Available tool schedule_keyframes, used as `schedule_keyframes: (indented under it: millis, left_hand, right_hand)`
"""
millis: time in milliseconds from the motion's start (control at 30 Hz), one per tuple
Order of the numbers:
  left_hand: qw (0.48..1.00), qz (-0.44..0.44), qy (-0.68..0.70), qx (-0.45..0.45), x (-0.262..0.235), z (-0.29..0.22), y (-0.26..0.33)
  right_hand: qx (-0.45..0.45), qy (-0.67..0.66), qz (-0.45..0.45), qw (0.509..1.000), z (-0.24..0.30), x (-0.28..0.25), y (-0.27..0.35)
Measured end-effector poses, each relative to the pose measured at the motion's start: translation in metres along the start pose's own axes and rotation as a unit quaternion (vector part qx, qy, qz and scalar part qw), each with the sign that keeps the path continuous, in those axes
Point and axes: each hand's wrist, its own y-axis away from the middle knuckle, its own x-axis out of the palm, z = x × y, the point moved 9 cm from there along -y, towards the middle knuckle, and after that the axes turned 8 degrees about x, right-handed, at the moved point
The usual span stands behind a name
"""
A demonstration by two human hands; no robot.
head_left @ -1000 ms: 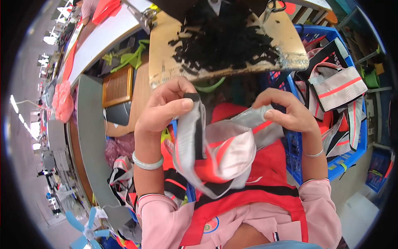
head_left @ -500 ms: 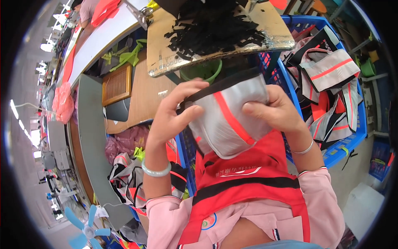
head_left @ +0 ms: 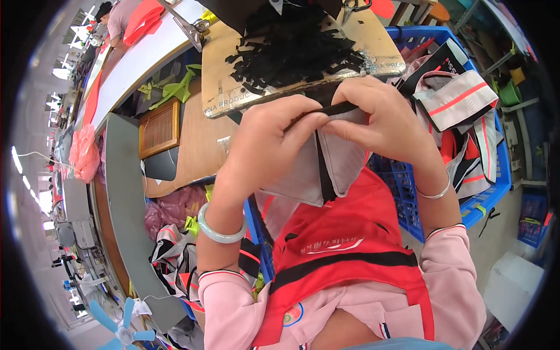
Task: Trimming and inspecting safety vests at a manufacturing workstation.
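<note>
A grey fabric piece with black binding along its edges (head_left: pixel 344 163) hangs in front of my red apron (head_left: pixel 373 210), held up by its top edge. My left hand (head_left: pixel 271 143) pinches that black-bound edge between thumb and fingers. Right beside it, my right hand (head_left: pixel 379 119) pinches the same edge, the two thumb tips nearly touching. A black strip runs down the middle of the piece, between two grey panels. My hands hide most of its upper part.
Ahead, black fabric scraps (head_left: pixel 297 55) lie heaped on a wooden board (head_left: pixel 219 90), scissors (head_left: pixel 353 8) behind them. At right, a blue basket (head_left: pixel 503 175) holds similar grey pieces (head_left: pixel 461 102); more grey pieces (head_left: pixel 175 259) lie at left. Another person (head_left: pixel 119 20) is at the far-left table.
The fabric piece has been turned, so its orange-red stripe no longer faces me and a black strip shows. Both hands have come together at its top edge.
</note>
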Motion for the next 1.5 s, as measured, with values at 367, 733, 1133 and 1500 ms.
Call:
schedule_keyframes:
  millis: [367,733,1133,1500]
  left_hand:
    - [0.982,0.010,0.124,-0.140,-0.012,0.085,-0.014]
    - [0.959,0.048,0.150,-0.237,-0.037,0.140,-0.060]
    - [0.940,0.001,0.193,-0.281,-0.047,0.163,-0.076]
    - [0.940,-0.051,0.205,-0.270,-0.054,0.165,-0.077]
  right_hand:
    - [0.088,-0.111,0.007,0.990,-0.052,0.000,-0.047]
    - [0.161,-0.171,0.006,0.972,-0.094,0.006,-0.101]
    - [0.174,-0.228,-0.001,0.958,-0.105,0.004,-0.130]
    - [0.166,-0.239,-0.018,0.956,-0.105,0.003,-0.132]
